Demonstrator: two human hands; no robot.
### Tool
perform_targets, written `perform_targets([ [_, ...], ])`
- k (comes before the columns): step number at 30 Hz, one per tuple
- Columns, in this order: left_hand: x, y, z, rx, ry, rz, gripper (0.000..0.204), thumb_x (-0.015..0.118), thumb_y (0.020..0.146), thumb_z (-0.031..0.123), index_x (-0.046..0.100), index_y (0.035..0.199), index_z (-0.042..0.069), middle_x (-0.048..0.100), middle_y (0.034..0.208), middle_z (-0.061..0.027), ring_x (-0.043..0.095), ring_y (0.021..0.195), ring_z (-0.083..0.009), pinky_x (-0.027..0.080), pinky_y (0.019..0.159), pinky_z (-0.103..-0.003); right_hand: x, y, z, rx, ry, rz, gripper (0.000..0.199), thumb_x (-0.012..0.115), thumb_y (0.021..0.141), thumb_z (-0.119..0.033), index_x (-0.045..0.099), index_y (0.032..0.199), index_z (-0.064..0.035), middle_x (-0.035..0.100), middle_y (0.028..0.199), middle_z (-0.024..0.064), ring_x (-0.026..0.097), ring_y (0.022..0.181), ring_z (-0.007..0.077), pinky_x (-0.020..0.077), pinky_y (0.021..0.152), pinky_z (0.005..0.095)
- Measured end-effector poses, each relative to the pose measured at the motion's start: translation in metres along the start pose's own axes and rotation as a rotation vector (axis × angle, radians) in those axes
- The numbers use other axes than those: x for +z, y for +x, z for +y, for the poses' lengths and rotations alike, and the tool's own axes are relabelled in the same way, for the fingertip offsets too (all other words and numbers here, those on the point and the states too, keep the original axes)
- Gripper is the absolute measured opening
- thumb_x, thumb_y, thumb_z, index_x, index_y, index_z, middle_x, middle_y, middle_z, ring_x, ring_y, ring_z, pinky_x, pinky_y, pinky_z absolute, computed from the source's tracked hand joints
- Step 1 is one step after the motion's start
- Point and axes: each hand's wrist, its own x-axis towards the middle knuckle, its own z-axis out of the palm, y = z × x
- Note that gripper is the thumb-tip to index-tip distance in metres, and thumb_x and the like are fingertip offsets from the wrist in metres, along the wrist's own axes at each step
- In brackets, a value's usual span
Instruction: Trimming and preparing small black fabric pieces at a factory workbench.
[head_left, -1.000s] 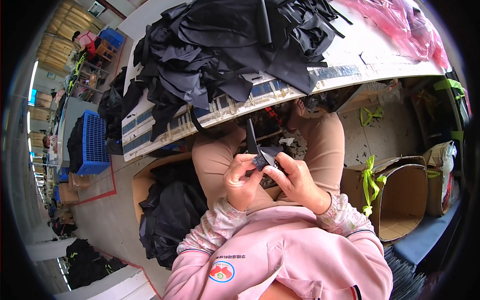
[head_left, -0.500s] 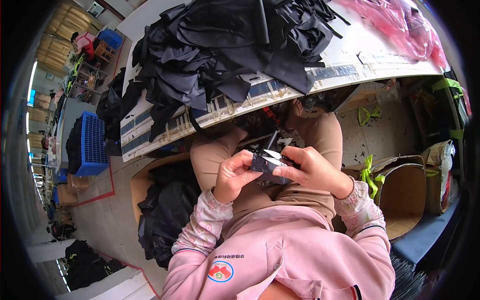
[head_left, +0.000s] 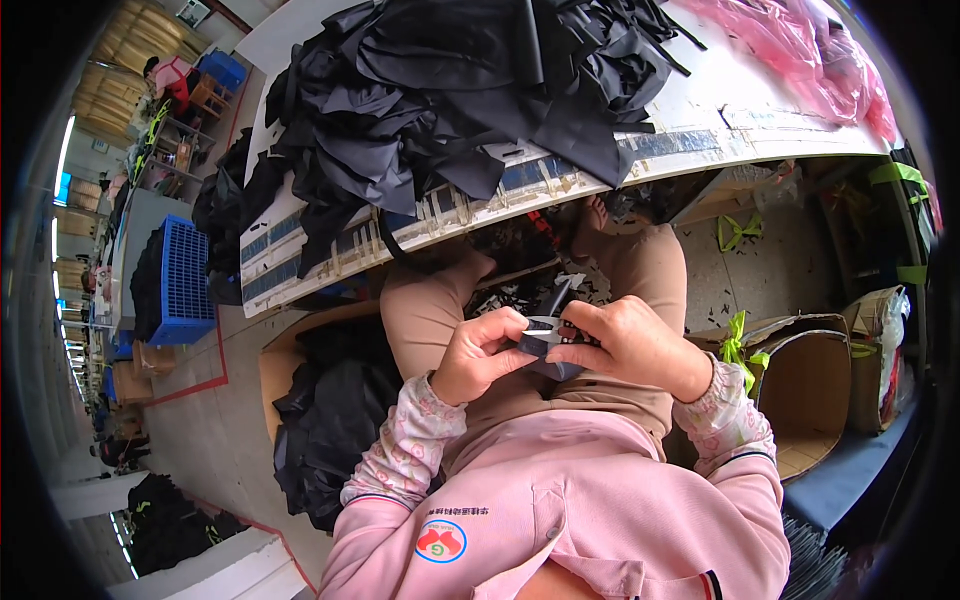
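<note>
Above my lap, my left hand [head_left: 478, 354] pinches a small piece of black fabric [head_left: 533, 346] between thumb and fingers. My right hand [head_left: 632, 342] is closed around small thread snips, with the dark handle inside the fingers. The pale blades [head_left: 541, 324] lie against the fabric near my left fingertips; their tips are partly hidden. A narrow black strip [head_left: 553, 299] sticks out beyond the hands, and I cannot tell whether it belongs to the same piece.
A heap of black fabric [head_left: 430, 100] covers much of the white table [head_left: 690, 150] ahead. Pink plastic [head_left: 820, 70] lies at its far right. More black fabric fills a cardboard box [head_left: 335, 430] at my left. Another box [head_left: 800, 400] stands right. Dark scraps litter the floor.
The snips' blades were spread apart and plainly visible; now they sit lower against the fabric and look closer together. The fabric has tilted in my left fingers.
</note>
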Motion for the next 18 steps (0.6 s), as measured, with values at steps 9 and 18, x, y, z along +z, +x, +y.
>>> perform_targets([
  [9, 0.001, 0.001, 0.001, 0.023, 0.058, -0.031, 0.011, 0.065, 0.083, -0.004, 0.064, 0.093, -0.001, 0.058, 0.098, -0.0064, 0.057, 0.091, -0.0145, 0.044, 0.082, -0.026, 0.001, -0.003, 0.006, -0.027, 0.049, -0.021, 0.039, 0.064, 0.086, -0.036, 0.052, 0.074, -0.0012, 0.052, 0.055, 0.0185, 0.055, 0.055, 0.0396, 0.0427, 0.049, 0.0449],
  [18, -0.008, 0.004, 0.010, -0.016, 0.074, -0.143, 0.013, 0.066, 0.081, -0.004, 0.065, 0.094, -0.001, 0.060, 0.096, -0.0065, 0.056, 0.090, -0.0149, 0.043, 0.083, -0.026, -0.005, -0.010, 0.008, -0.016, 0.115, -0.081, 0.036, 0.064, 0.087, -0.034, 0.056, 0.077, -0.0003, 0.051, 0.056, 0.0196, 0.054, 0.056, 0.0400, 0.0414, 0.050, 0.0443],
])
